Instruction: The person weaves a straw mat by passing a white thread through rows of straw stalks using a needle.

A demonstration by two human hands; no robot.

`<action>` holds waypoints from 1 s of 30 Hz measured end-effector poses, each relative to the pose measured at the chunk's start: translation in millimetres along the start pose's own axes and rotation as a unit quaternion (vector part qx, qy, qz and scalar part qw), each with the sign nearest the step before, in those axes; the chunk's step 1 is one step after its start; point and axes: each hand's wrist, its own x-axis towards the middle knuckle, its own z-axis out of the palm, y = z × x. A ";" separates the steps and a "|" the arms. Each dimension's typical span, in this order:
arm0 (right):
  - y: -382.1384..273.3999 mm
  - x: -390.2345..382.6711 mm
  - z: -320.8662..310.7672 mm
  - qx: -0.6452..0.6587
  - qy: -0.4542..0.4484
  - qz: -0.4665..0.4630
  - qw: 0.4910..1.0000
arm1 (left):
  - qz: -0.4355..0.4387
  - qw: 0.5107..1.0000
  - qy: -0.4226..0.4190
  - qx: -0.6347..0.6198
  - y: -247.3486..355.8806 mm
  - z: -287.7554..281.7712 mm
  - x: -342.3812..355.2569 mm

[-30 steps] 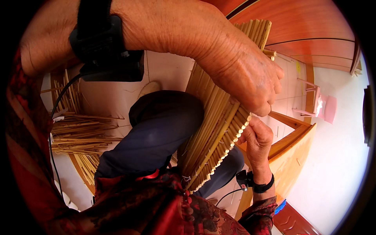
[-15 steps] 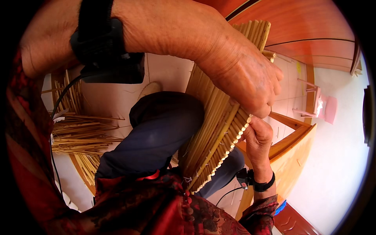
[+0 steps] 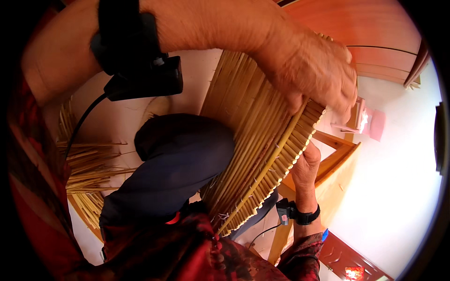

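Observation:
A mat of yellow-brown reed stalks (image 3: pixel 243 140) lies slanted across my lap beside my dark-trousered left knee (image 3: pixel 178 159). A thicker rod (image 3: pixel 267 166) runs along its right side, tied with pale strands beside a row of short cut ends. My left hand (image 3: pixel 314 75) is over the upper part of the mat, blurred, its bent fingers curled over the right edge. My right hand (image 3: pixel 305 166) is lower, behind that same edge, bent against it with fingertips hidden. Both wrists wear black strapped devices with cables.
Loose stalks (image 3: pixel 93 175) are heaped at the left. A wooden piece of furniture with an open frame (image 3: pixel 342 166) stands at the right, a pink chair (image 3: pixel 376 126) beyond it by a white wall (image 3: pixel 384 196). A reddish wooden cabinet (image 3: pixel 365 25) fills the top right.
My left hand has moved right and slightly up along the edge. The mat's face appears wider, and my right hand is more hidden behind it. The surroundings have shifted somewhat in view.

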 end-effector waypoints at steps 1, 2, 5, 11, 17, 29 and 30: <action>2.9 -1.8 -1.6 -0.008 0.001 0.001 1.000 | 0.003 1.000 0.008 0.002 -2.0 4.9 -2.9; 5.5 -4.6 -3.2 0.034 0.018 0.030 0.999 | -0.048 0.998 0.030 -0.031 -3.3 11.1 -5.6; 6.2 -12.3 -8.4 0.051 0.049 0.061 0.996 | -0.080 0.993 0.065 -0.052 -7.1 23.5 -8.0; 3.9 -1.4 -4.1 0.028 0.042 0.074 0.996 | -0.076 0.991 0.066 -0.090 -24.7 37.4 -12.0; -1.9 -5.8 9.3 0.052 0.066 0.121 0.989 | -0.054 0.982 0.143 -0.108 -32.4 62.9 -25.7; 1.1 -28.4 6.8 0.109 0.108 0.144 0.978 | -0.084 0.988 0.055 -0.117 -17.9 50.8 -0.7; 1.5 -30.1 6.4 0.109 0.108 0.142 0.978 | -0.079 0.989 0.053 -0.111 -17.3 52.0 1.7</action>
